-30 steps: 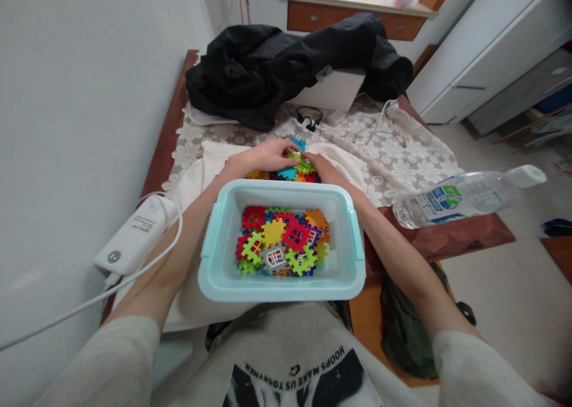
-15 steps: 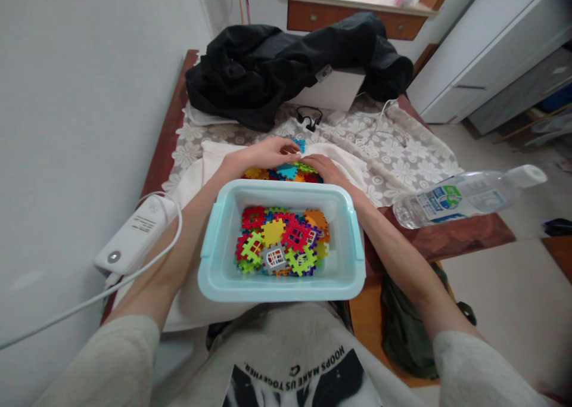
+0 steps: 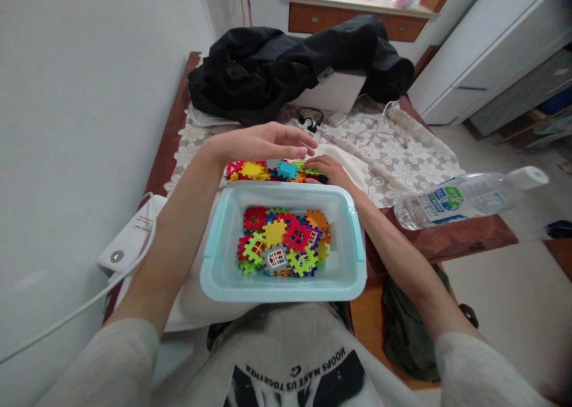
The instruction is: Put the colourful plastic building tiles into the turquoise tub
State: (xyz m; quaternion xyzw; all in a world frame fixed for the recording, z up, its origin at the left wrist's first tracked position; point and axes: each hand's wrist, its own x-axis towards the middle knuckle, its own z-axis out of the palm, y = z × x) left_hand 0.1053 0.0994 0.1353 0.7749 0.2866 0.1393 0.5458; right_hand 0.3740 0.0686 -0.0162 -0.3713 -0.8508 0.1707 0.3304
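Note:
My left hand (image 3: 274, 140) is open above the far side of the pile, its fingers stretched to the right with nothing visible in them. Below it lies a pile of colourful plastic interlocking building tiles (image 3: 252, 170), just beyond the box. At the right end of that pile rests my right hand (image 3: 331, 171), open, fingers laid over green tiles; its palm side is hidden. Nearer to me stands a light-blue plastic box (image 3: 282, 291), and more tiles (image 3: 273, 233) in red, yellow, green, grey and orange are heaped inside it.
A clear water bottle (image 3: 465, 198) lies on its side along the right table edge. A white power strip (image 3: 127, 237) with a cable sits at left by the wall. Farther back are black earphones (image 3: 310, 121), a dark jacket (image 3: 286, 67) and a pale flat panel (image 3: 342, 91).
My left hand has lifted and moved slightly up and to the right, uncovering more of the far pile. My right hand has shifted slightly and stays at the pile's right end.

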